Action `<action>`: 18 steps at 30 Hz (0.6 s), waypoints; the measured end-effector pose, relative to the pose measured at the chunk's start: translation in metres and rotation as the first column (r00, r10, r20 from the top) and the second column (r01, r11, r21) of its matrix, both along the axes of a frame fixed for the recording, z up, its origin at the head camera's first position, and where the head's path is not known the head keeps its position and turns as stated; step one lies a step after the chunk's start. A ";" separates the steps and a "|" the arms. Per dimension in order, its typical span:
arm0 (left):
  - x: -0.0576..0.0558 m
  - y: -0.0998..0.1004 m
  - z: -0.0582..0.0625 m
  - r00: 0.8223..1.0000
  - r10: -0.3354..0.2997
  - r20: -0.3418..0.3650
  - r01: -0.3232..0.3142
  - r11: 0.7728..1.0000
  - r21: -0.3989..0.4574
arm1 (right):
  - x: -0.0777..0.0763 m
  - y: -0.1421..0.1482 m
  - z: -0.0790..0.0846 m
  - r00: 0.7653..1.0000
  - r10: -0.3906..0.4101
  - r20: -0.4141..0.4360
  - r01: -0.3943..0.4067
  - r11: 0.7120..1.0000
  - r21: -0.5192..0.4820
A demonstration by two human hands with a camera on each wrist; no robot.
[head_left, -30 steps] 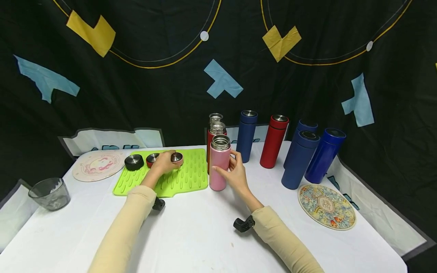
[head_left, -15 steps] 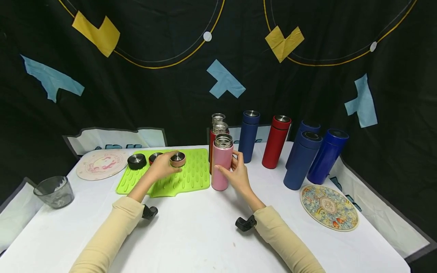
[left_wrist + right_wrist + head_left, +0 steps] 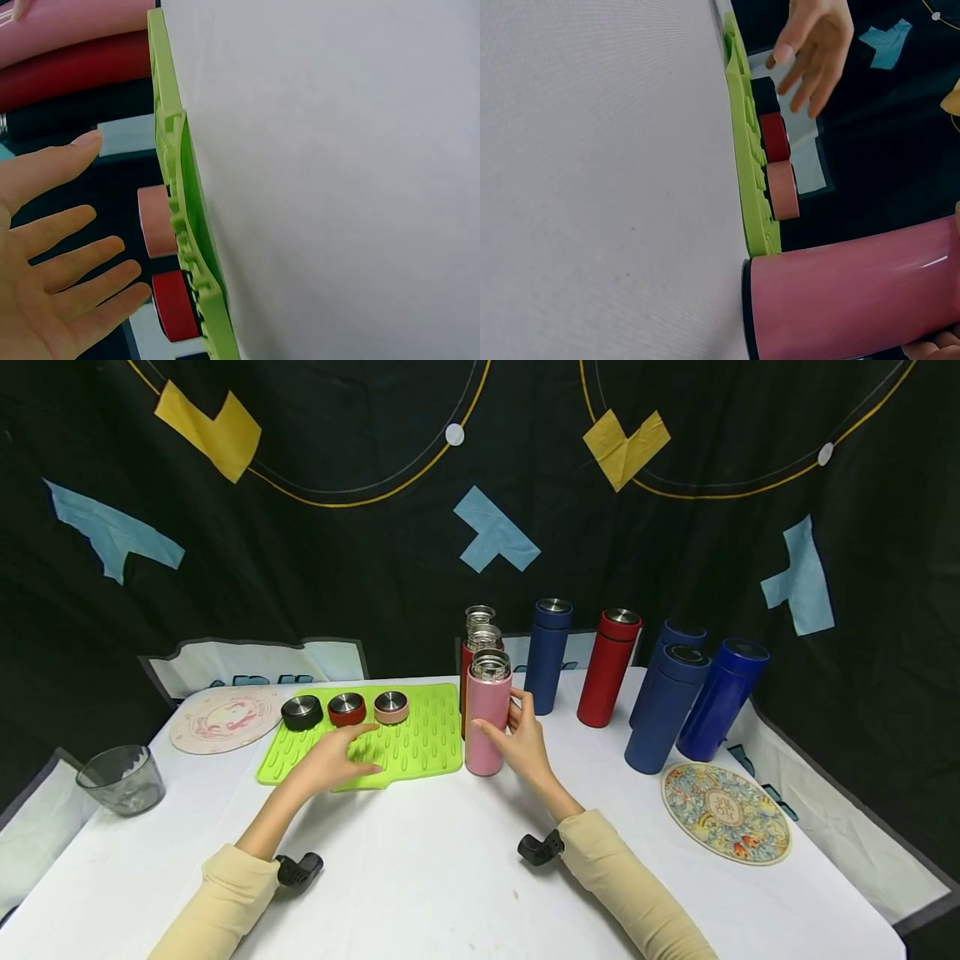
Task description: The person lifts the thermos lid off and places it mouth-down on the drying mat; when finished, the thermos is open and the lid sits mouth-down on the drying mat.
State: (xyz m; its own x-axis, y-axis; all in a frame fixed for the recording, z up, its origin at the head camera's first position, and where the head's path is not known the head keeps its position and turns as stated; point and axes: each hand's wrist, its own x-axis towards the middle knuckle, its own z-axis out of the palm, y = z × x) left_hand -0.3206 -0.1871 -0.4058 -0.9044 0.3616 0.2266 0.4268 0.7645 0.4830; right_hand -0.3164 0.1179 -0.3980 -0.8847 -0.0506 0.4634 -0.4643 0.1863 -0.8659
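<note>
A lidless pink thermos bottle (image 3: pixel 486 718) stands upright on the white table, its steel neck bare. My right hand (image 3: pixel 527 745) holds it from the right, thumb in front and fingers around the far side. On the green silicone mat (image 3: pixel 427 739) sit a pink lid (image 3: pixel 391 707), a red lid (image 3: pixel 347 709) and a black lid (image 3: pixel 302 713) in a row. My left hand (image 3: pixel 330 762) hovers over the mat's front edge with fingers spread, holding nothing; the left wrist view shows its fingers (image 3: pixel 97 255) apart from the pink and red lids.
Behind the pink bottle are two more open-necked bottles, one red (image 3: pixel 467 664). To the right stand lidded blue bottles (image 3: pixel 547 656) and a red one (image 3: pixel 609 668). A patterned round mat (image 3: pixel 726 814) lies at right, a pink round mat (image 3: pixel 225 720) and glass bowl (image 3: pixel 122 781) at left.
My left hand has let go of the pink lid and drawn back toward me and left, its fingers opening. The pink lid stays on the mat. My right hand still holds the bottle.
</note>
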 end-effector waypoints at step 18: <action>0.012 -0.032 -0.007 0.994 0.035 0.101 -0.030 0.998 -0.051 | 0.004 0.010 0.008 1.000 0.004 0.005 -0.004 0.996 -0.085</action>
